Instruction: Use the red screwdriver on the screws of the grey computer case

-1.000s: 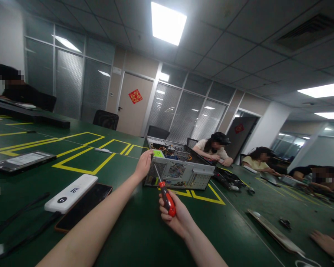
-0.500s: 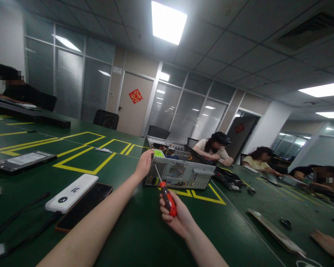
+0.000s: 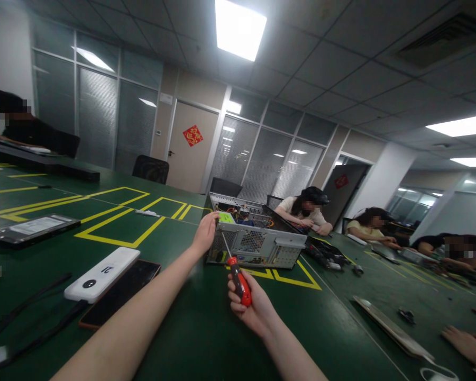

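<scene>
An open grey computer case [image 3: 257, 246] lies on its side on the green table [image 3: 190, 328], inside yellow floor-style markings. My left hand [image 3: 204, 233] grips its near left corner, fingers curled over the edge. My right hand [image 3: 250, 307] is closed round the red and black handle of a screwdriver [image 3: 236, 275]. The shaft points up and away, its tip at the rear panel of the case near the left corner.
A white device [image 3: 101, 274] lies on a dark phone [image 3: 121, 293] at the left, with cables near it. A flat black drive [image 3: 29, 229] sits further left. A metal side panel [image 3: 392, 330] lies at the right. Several people work along the far side; another person's hand [image 3: 464, 345] rests at the right edge.
Nothing has visibly changed apart from a slight shift of the camera; both hands keep their hold.
</scene>
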A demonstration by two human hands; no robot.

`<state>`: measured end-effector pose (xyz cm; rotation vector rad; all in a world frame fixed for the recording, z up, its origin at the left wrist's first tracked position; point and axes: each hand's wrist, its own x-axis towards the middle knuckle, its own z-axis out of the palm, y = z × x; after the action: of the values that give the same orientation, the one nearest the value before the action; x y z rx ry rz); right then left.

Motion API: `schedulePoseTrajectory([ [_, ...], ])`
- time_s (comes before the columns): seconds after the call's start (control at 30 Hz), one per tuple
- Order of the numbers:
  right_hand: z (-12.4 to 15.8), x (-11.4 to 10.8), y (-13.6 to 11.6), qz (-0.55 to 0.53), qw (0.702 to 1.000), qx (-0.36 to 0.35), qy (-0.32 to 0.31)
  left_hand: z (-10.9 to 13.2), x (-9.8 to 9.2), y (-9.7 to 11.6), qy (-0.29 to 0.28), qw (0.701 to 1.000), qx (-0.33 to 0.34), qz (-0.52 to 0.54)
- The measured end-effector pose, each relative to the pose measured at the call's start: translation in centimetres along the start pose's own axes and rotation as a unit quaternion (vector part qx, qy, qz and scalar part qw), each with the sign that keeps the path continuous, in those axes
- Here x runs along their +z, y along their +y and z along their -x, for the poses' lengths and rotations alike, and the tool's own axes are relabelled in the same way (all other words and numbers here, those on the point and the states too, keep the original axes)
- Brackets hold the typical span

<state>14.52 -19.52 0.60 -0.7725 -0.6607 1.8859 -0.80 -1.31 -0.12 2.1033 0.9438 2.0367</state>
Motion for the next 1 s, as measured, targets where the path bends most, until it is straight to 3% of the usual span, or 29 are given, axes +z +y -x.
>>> schedulePoseTrajectory([
  [0.33,-0.1,0.7,-1.3,-0.033,0.997,0.057,0.033,0.0,0.0,0.0,0.002,1.0,0.008,0.002],
  [0.5,0.7,3.2,-2.2,-0.122,0.986,0.116,0.002,0.1,0.2,-0.3,0.009,1.0,0.006,0.004],
  [0.73,0.6,6.4,-2.0,-0.157,0.983,0.098,0.01,0.1,0.1,-0.1,0.012,1.0,-0.005,0.014],
  [0.87,0.6,6.4,-1.9,-0.108,0.988,0.113,0.021,0.1,0.1,0.0,0.011,1.0,-0.006,0.014],
  [1.0,0.7,5.8,-1.9,-0.135,0.983,0.122,-0.014,0.0,0.1,-0.1,0.009,1.0,0.0,0.009],
])
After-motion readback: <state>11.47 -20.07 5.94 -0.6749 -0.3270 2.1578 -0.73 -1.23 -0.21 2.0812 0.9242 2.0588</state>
